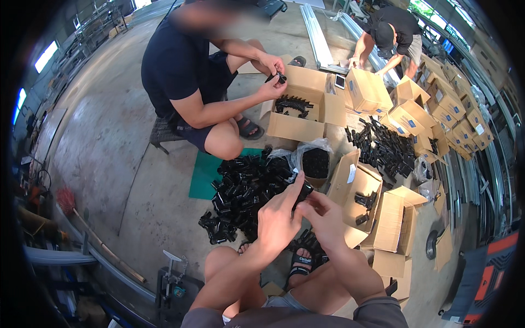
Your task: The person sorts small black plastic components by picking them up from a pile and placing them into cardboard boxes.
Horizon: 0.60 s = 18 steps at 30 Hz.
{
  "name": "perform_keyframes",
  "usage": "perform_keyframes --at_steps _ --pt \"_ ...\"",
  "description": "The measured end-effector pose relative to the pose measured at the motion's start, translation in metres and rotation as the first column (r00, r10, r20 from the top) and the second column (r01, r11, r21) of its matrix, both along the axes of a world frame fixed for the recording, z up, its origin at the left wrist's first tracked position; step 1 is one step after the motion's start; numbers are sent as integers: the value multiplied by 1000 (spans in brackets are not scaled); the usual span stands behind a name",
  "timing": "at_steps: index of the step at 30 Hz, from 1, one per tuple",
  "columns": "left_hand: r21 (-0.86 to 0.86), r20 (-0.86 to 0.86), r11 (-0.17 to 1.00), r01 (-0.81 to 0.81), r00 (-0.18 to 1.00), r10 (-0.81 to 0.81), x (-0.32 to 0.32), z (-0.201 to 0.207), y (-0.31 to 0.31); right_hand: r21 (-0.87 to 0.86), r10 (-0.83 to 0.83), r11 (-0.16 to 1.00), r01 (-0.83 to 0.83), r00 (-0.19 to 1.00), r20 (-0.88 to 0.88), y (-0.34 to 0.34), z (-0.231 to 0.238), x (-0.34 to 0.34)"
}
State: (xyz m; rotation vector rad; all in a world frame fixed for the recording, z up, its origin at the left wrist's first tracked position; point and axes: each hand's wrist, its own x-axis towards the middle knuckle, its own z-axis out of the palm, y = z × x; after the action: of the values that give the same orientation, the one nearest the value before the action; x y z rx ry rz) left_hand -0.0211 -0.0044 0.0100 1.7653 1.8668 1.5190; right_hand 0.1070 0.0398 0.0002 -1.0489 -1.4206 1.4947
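Both my hands are raised over my knees and closed round one small black plastic part (pixel 307 188). My left hand (pixel 278 218) grips it from the left, thumb or finger stretched along its side. The fingertips of my right hand (pixel 324 214) pinch its near right side. My fingers cover most of the part, so its exact kind is hidden. Beyond my left hand lies a big heap of similar black parts (pixel 240 188), partly on a green sheet (pixel 202 177). Right of my hands, an open cardboard box (pixel 337 191) holds a few black parts.
Across from me a seated person (pixel 175 82) handles a black part over an open carton (pixel 279 128). Another person (pixel 391 38) bends beside stacked boxes (pixel 451 104). A bagged box of small black pieces (pixel 316 163) and a second black heap (pixel 383 147) lie between us.
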Motion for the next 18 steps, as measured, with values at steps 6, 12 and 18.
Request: perform_keyframes --at_steps 6,12,18 --pt "-167 222 979 118 972 -79 0 8 -6 -78 52 996 -48 998 45 17 -4 8" --pt "-96 989 774 626 148 2 -19 -26 -4 -249 163 951 -184 981 -103 19 -5 6" --pt "19 999 812 583 16 -35 -24 -21 -7 -119 73 990 -76 997 -27 23 -18 -2"
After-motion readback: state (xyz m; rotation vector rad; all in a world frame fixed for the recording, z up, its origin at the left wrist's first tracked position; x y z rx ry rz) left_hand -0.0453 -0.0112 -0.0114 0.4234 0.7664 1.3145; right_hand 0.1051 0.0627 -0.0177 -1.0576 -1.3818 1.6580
